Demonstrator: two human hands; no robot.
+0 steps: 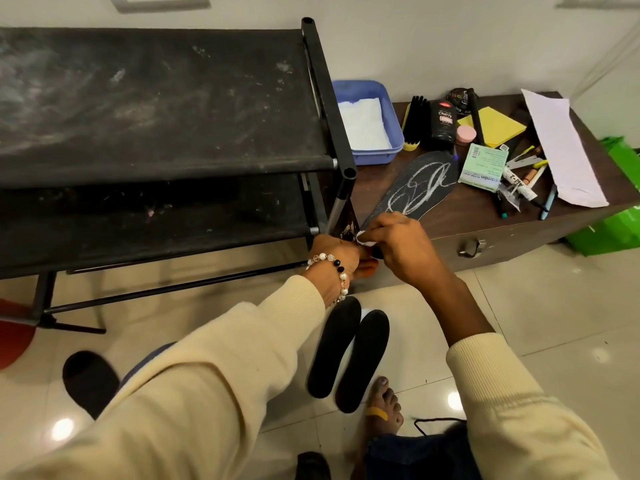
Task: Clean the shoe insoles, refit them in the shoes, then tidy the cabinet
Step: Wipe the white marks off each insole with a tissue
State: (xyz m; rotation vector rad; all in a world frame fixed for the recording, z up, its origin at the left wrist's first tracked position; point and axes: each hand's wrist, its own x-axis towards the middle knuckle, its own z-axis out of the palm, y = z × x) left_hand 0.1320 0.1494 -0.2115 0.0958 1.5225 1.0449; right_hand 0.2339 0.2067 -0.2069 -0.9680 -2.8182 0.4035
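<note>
Beyond the right hand (401,247), on the wooden chest top, the word "Cherry" can be read in white on a black bottle (443,124). Further out and to the right of that hand, a pale green box (483,168) is printed with what appears to be "camlin", seen upside down, beside a barcode sticker. A round black tin (462,97) behind the bottle carries a gold emblem whose lettering is too blurred to be read.
</note>
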